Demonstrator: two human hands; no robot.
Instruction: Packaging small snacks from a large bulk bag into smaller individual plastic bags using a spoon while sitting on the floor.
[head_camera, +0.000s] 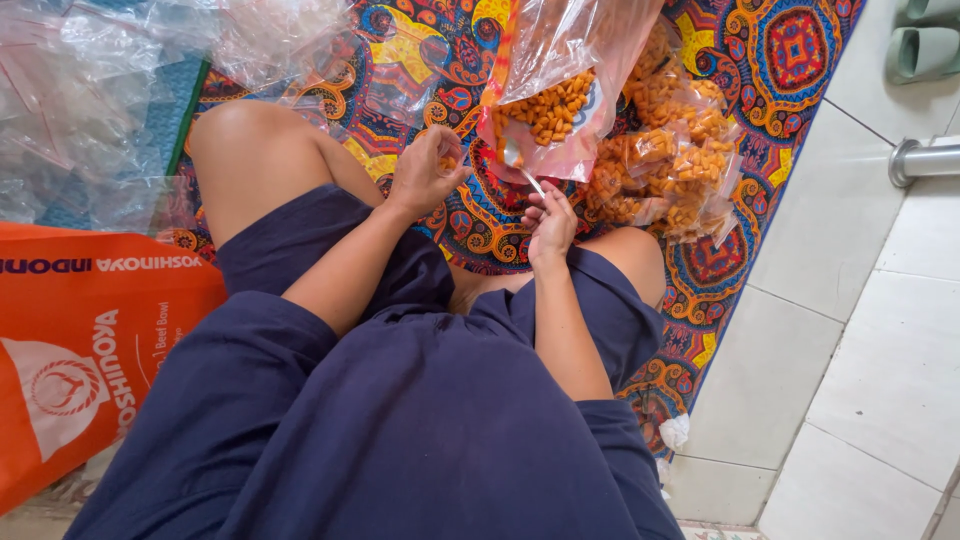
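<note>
— What is the biggest thing down there?

— A patterned mat (770, 60) in red, blue and yellow, spread over a pale tiled floor (880, 330). The person sits on it in dark blue clothes, knees apart.

— And along its edges?

— By the mat's left edge lies an orange shopping bag (80, 340), and above that a heap of empty clear plastic bags (90, 90) towards the top left corner. Near the right edge sits a pile of small filled snack packets (670, 160), orange pieces inside.

— Where is the big snack bag?

— The large clear bag of orange snack pieces (555, 105) stands open at the top middle of the mat, just in front of both hands, its mouth turned towards them.

— What are the hands doing?

— The left hand (425, 170) has its fingers curled around a small clear packet (447, 158) with a few pieces in it. The right hand (550, 222) has its fingers pinching the handle of a metal spoon (520, 165), whose bowl reaches the big bag's mouth.

— Anything else?

— Green sandals (925, 40) and a metal pipe (925, 160) on the floor at far right.
</note>
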